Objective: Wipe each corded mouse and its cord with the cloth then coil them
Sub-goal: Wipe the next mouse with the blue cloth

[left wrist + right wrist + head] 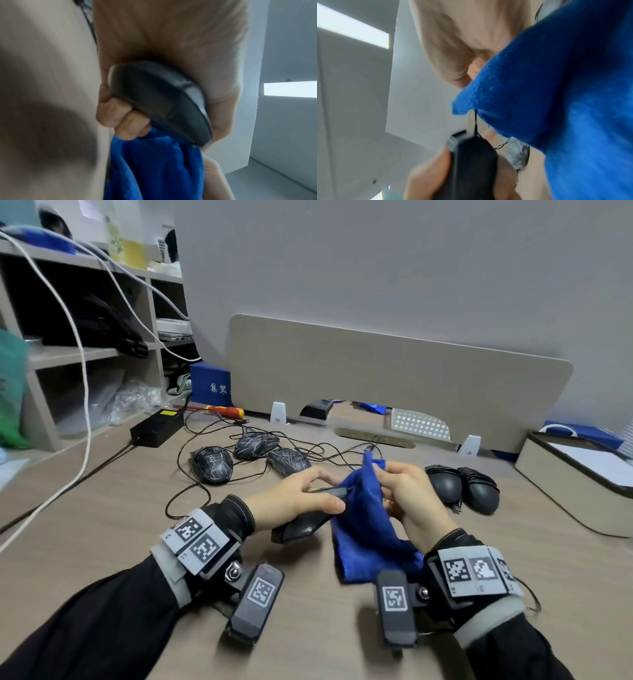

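Wide brown wood-grain bench (pixel 342 628) under everything, and above it both hands meet at the grip. Blue fleecy cloth (pixel 363 518) bunched in the right hand (pixel 407 501), fingers curled round it, its tail draping down to the bench below that hand. Left hand (pixel 294 501) is wrapped round the plain black corded mouse (pixel 301 527), thumb on one side, fingers curled under, the mouse's front end tucked against the cloth. Its thin black cord (pixel 476 121) runs out of the cloth's edge. Beyond the left grip, three black mice with white scratchy lines (pixel 253 457) in loose tangled cords. Just past the right grip, two dark mice with cords wound round them (pixel 462 487), side by side
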A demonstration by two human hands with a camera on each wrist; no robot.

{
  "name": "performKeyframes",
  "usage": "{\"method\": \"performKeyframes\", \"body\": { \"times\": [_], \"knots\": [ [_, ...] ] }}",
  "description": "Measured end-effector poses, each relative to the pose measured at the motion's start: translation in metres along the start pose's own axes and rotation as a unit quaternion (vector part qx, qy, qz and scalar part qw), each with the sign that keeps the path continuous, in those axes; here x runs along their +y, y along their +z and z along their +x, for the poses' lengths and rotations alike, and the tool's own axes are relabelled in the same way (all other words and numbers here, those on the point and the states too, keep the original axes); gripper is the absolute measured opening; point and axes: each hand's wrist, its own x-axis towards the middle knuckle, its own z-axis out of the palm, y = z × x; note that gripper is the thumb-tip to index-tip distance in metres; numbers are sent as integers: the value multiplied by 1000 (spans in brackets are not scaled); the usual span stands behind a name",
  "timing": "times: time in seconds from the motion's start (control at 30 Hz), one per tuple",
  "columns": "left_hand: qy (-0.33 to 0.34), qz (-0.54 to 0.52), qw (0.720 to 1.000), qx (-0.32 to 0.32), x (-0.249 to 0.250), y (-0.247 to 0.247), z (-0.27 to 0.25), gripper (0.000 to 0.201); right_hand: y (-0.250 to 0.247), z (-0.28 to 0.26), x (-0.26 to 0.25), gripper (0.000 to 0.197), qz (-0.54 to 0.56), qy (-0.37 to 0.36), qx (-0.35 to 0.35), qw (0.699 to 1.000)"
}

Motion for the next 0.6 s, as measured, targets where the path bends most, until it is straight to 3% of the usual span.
{"method": "performKeyframes", "body": {
  "times": [0.17,0.33,0.43,0.5,0.6],
  "knots": [
    [-4,112,993,-21,8,-16,-13,62,-3,3,0,23,54,30,46,997],
    [-6,224,974,-19,23,-33,-33,36,-6,4,-5,22,133,51,95,985],
    [-28,271,962,-25,27,-41,-45,32,-11,-1,-12,3,172,60,122,976],
    [-37,300,953,-26,28,-47,-51,29,-21,3,-11,24,182,71,144,970],
    [-39,371,928,4,27,-51,-56,38,-19,0,-15,8,183,75,136,971]
  ]
}}
